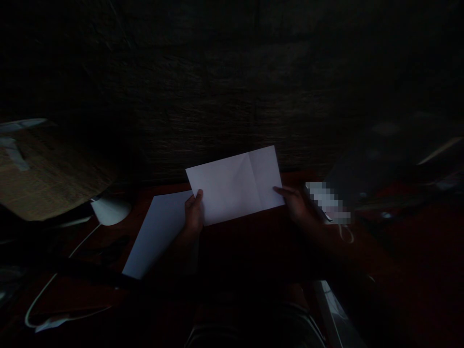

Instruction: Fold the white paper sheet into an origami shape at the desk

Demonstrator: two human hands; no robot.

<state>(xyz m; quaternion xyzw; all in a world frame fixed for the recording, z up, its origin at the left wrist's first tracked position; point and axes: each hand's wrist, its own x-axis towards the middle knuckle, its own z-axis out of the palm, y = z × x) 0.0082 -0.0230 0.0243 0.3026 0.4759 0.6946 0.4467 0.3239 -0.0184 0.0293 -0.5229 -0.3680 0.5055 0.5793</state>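
Two corners of the creased sheet (232,186) sit in your grip, level above the table (163,191); your left hand (194,211) pinches the near edge, thumb on top; your right hand (295,203) pinches the right corner; a second sheet (157,234) lies left.

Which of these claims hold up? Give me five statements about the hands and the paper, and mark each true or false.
1. The left hand and right hand both grip one creased white sheet. True.
2. A second white sheet lies to the left of the held one. True.
3. The held sheet is crumpled into a ball. False: it is spread flat, with a fold line.
4. The right hand holds scissors. False: it holds the sheet's edge.
5. A white cable curves along the lower left. True.
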